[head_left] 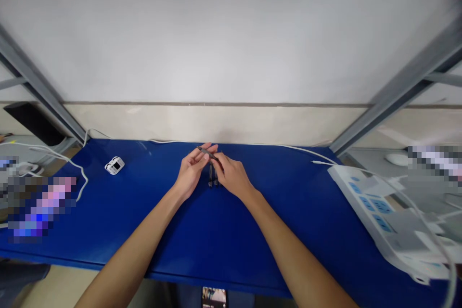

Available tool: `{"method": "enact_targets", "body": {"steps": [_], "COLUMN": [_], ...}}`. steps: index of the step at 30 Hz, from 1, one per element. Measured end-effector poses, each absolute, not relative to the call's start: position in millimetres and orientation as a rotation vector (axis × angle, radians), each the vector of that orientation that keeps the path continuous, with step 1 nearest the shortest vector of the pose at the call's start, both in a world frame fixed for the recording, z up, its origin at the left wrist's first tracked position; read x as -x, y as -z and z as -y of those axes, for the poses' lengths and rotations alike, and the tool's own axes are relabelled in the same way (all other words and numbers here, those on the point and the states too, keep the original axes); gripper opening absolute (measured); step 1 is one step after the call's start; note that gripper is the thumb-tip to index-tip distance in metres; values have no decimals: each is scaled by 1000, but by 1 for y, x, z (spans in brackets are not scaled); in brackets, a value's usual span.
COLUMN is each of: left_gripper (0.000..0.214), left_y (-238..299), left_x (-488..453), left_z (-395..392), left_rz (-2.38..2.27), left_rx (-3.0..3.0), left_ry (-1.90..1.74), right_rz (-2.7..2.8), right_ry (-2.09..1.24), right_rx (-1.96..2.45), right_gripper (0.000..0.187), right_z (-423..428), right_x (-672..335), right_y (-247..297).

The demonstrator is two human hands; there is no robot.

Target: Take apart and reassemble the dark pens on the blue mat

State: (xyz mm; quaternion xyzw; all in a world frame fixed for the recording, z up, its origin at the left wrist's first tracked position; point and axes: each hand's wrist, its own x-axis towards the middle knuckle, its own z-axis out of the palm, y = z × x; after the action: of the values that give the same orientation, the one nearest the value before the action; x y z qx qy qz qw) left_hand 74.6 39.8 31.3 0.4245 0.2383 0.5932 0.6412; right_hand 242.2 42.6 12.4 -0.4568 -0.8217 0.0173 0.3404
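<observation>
Near the back middle of the blue tabletop (231,240), my two hands meet around a dark slender strip (207,152) whose kind I cannot make out. My left hand (191,172) supports it with thumb and fingers. From the other side, my right hand (233,173) pinches its near end, fingers curled. Between the wrists two short dark pieces (211,178) show, with small shiny ends; whether they join the strip is hidden by my fingers.
A small white device with a dark screen (114,165) lies at left. On the right rests a white power strip (375,216) with blue sockets. A white cable (306,149) runs along the back wall. Below the front edge shows a lit phone (214,297).
</observation>
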Motion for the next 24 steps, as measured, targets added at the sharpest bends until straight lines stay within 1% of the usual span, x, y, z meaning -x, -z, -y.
{"method": "enact_targets", "body": {"steps": [6, 12, 16, 19, 22, 24], "left_gripper": [31, 28, 22, 28, 28, 44], "left_y": [-22, -22, -21, -21, -26, -29], "left_x": [-72, -71, -70, -69, -66, -64], "left_z": [-44, -45, -44, -45, -47, -48], "left_rz": [-692, -798, -885, -954, -786, -648], "left_rx": [-1025, -1059, -1051, -1037, -991, -958], "left_ry": [-1413, -1471, -1537, -1583, -1512, -1471], "right_rz": [2161, 2171, 2181, 2191, 2169, 2152], "right_ry": [-5, -25, -2, 35, 51, 48], "right_rx": [1197, 1200, 1213, 1216, 1222, 1229], "right_gripper": [32, 34, 35, 35, 34, 32], "right_z": [-42, -40, -39, -40, -40, -41], "right_x": [-240, -238, -236, -235, -237, -239], "right_y": [-11, -14, -13, -13, -13, -14]}}
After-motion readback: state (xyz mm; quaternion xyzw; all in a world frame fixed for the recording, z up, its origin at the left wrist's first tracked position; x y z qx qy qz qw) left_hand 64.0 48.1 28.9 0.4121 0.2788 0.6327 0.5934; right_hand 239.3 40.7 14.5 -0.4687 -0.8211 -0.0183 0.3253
